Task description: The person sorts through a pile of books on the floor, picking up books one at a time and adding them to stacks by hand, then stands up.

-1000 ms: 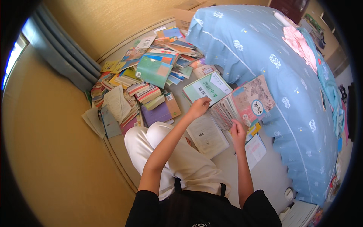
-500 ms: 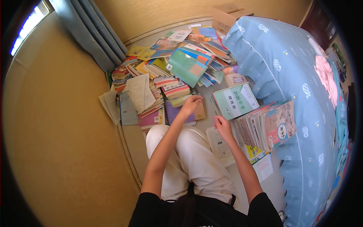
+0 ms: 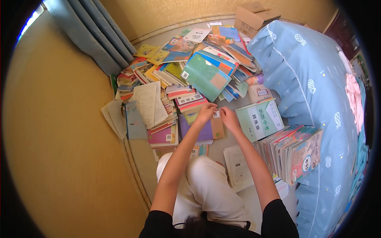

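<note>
My left hand (image 3: 206, 113) and my right hand (image 3: 229, 118) are close together above the books in front of my knees. Fingers on both are curled in, and anything between the fingertips is too small to make out. Beneath them lie a purple book (image 3: 194, 129) and a brown-covered book (image 3: 217, 129). Just beyond rests a large green book (image 3: 206, 75) on the heap. To the right of my right hand is a pile topped by a green-and-white book (image 3: 260, 119). A leaning row of books (image 3: 287, 152) stands nearer me.
A wide heap of books and loose papers (image 3: 147, 103) spreads toward the far wall. A bed with a blue pineapple-print cover (image 3: 301, 79) borders the right. An open cardboard box (image 3: 254, 20) stands at the back; a blue curtain (image 3: 91, 31) hangs at the left.
My right hand has moved forward and left, closing in beside my left hand. The left hand has shifted slightly forward. The view has moved a little, and the piles look much the same.
</note>
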A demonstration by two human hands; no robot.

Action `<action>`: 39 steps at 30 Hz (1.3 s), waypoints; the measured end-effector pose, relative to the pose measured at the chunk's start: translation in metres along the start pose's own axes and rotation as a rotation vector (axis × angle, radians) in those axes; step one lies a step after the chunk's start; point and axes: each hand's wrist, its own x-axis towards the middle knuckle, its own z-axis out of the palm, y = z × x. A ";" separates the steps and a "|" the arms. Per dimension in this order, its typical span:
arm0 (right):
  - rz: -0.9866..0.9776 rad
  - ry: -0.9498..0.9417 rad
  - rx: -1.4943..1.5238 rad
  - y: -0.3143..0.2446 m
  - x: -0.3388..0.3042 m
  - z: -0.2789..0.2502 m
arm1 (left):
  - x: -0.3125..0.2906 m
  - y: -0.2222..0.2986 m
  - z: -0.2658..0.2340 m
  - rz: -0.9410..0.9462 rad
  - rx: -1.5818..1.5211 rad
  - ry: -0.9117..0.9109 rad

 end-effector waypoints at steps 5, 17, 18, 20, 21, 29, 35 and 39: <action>0.118 0.080 0.110 0.021 0.054 0.025 | 0.047 -0.008 -0.015 -0.024 -0.030 0.101; 0.287 0.198 0.124 0.082 0.130 0.079 | 0.135 -0.050 -0.048 -0.110 -0.396 0.207; 0.289 0.193 0.125 0.084 0.133 0.081 | 0.138 -0.052 -0.050 -0.115 -0.397 0.210; 0.346 0.166 0.246 0.087 0.138 0.084 | 0.142 -0.057 -0.053 -0.112 -0.451 0.223; 0.349 0.161 0.247 0.086 0.138 0.086 | 0.142 -0.058 -0.055 -0.116 -0.451 0.228; 0.232 0.286 0.102 0.092 0.137 0.090 | 0.143 -0.058 -0.052 -0.134 -0.448 0.187; 0.339 0.429 0.311 0.076 0.130 0.095 | 0.145 -0.060 -0.049 -0.105 -0.414 0.141; 0.360 0.496 0.233 0.056 0.118 0.097 | 0.137 -0.057 -0.046 -0.094 -0.411 0.179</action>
